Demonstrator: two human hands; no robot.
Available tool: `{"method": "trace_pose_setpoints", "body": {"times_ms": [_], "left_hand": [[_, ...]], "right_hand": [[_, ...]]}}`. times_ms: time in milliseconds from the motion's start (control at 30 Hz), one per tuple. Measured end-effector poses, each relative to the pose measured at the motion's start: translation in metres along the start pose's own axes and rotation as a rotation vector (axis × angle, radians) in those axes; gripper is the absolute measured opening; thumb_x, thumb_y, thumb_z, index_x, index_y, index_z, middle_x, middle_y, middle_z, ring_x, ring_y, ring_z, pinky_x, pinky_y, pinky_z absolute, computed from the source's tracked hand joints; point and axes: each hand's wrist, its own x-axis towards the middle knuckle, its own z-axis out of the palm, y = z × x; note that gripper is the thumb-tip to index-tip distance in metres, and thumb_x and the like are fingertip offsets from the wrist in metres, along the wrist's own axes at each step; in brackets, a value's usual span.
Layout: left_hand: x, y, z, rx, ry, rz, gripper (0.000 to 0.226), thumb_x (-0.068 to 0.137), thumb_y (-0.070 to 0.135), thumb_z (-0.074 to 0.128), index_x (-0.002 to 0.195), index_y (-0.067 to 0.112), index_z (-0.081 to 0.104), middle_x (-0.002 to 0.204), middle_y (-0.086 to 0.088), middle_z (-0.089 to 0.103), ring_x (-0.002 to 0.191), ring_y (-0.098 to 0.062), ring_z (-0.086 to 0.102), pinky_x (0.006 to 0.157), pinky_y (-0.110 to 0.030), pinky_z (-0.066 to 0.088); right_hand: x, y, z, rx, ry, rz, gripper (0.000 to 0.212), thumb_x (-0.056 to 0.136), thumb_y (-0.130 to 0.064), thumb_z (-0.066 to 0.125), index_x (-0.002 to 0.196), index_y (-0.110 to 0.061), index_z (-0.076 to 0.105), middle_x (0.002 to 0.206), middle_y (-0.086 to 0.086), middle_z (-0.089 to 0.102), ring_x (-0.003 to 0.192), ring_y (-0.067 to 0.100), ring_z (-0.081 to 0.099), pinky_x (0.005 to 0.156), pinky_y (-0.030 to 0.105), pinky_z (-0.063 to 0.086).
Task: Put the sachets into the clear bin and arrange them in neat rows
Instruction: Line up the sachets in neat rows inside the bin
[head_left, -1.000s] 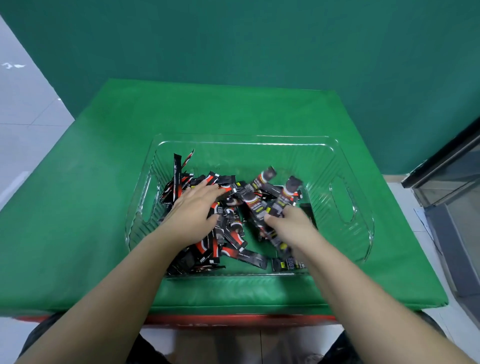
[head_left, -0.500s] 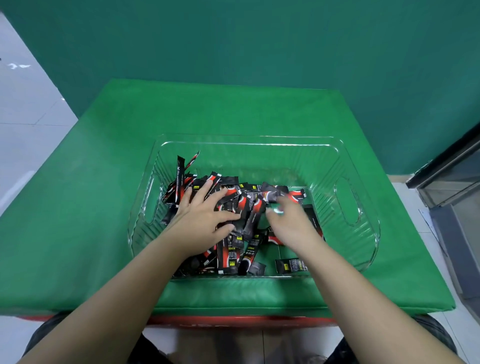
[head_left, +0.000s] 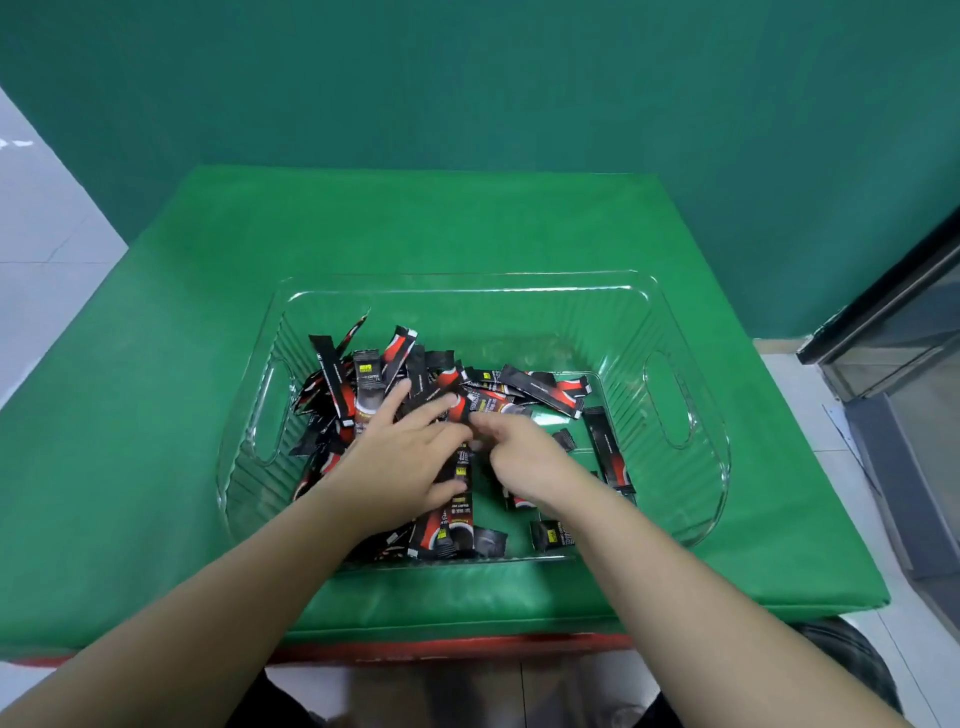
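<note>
Both my hands reach into a clear bin (head_left: 691, 467) on a green padded table (head_left: 156, 415). Black-and-red sachets (head_left: 545, 389) lie jumbled inside, mostly toward its left and middle. My left hand (head_left: 395, 462) rests flat on the pile, fingers spread. My right hand (head_left: 524, 457) touches it, fingers curled down among the sachets.

head view: worn camera above the near edge of the clear bin (head_left: 470, 280) | faces forward and down | close, wide-angle | forearms enter from below the clear bin | single view
</note>
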Motion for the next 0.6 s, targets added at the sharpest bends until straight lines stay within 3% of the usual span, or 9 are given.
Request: {"method": "trace_pose_setpoints", "body": {"times_ms": [67, 167, 233, 300, 367, 500, 600], "left_hand": [[0.005, 0.003, 0.003, -0.03, -0.063, 0.009, 0.042, 0.095, 0.049, 0.043, 0.135, 0.036, 0.047, 0.14, 0.011, 0.047, 0.144, -0.014, 0.021, 0.114, -0.052, -0.006], [0.009, 0.003, -0.003, -0.029, -0.092, 0.077, 0.031, 0.094, 0.051, 0.042, 0.114, 0.044, 0.064, 0.125, 0.007, 0.056, 0.131, -0.021, 0.041, 0.11, -0.064, 0.006], [0.011, -0.003, -0.006, 0.092, -0.058, 0.114, 0.023, 0.086, 0.052, 0.054, 0.086, 0.038, 0.072, 0.1, 0.006, 0.065, 0.108, -0.022, 0.059, 0.105, -0.064, 0.021], [0.013, -0.007, -0.004, 0.168, -0.014, 0.132, 0.017, 0.074, 0.051, 0.071, 0.071, 0.034, 0.071, 0.085, 0.005, 0.064, 0.095, -0.023, 0.063, 0.103, -0.062, 0.027], [0.016, -0.007, -0.003, 0.196, 0.022, 0.151, 0.016, 0.068, 0.047, 0.075, 0.064, 0.032, 0.07, 0.08, 0.003, 0.061, 0.096, -0.024, 0.063, 0.104, -0.062, 0.026], [0.023, -0.01, -0.003, 0.154, 0.008, 0.166, 0.02, 0.06, 0.043, 0.071, 0.048, 0.029, 0.062, 0.071, 0.005, 0.054, 0.086, -0.022, 0.062, 0.101, -0.06, 0.037], [0.031, -0.009, -0.004, 0.059, 0.013, 0.105, 0.029, 0.051, 0.043, 0.085, 0.054, 0.027, 0.061, 0.071, 0.005, 0.054, 0.078, -0.021, 0.06, 0.094, -0.051, 0.048]], "right_hand": [[0.006, 0.004, -0.012, 0.068, 0.099, 0.027, 0.053, 0.086, 0.018, 0.032, 0.131, -0.002, 0.051, 0.128, 0.011, 0.057, 0.119, 0.023, 0.054, 0.103, 0.027, 0.041], [0.02, 0.012, -0.028, -0.295, 0.272, -0.067, 0.05, 0.09, 0.005, 0.039, 0.137, -0.01, 0.047, 0.141, 0.007, 0.047, 0.13, 0.024, 0.042, 0.111, 0.034, 0.032], [0.027, 0.016, -0.029, -0.559, 0.193, -0.138, 0.055, 0.094, -0.005, 0.041, 0.147, -0.013, 0.03, 0.154, 0.007, 0.028, 0.142, 0.025, 0.021, 0.118, 0.035, 0.016], [0.033, 0.019, -0.021, -0.687, 0.11, -0.14, 0.06, 0.095, -0.009, 0.043, 0.15, -0.015, 0.019, 0.157, 0.005, 0.017, 0.145, 0.024, 0.01, 0.119, 0.04, 0.011], [0.037, 0.018, -0.014, -0.776, 0.131, -0.13, 0.061, 0.092, -0.009, 0.045, 0.148, -0.012, 0.021, 0.154, 0.005, 0.024, 0.141, 0.025, 0.019, 0.116, 0.04, 0.018], [0.035, 0.014, -0.009, -0.8, 0.184, -0.115, 0.036, 0.091, -0.009, 0.046, 0.127, -0.005, 0.043, 0.127, 0.013, 0.047, 0.116, 0.029, 0.039, 0.096, 0.032, 0.032], [0.028, 0.012, -0.007, -0.692, 0.113, -0.1, 0.03, 0.094, -0.017, 0.052, 0.12, -0.003, 0.049, 0.118, 0.016, 0.052, 0.112, 0.031, 0.045, 0.091, 0.032, 0.034]]}}
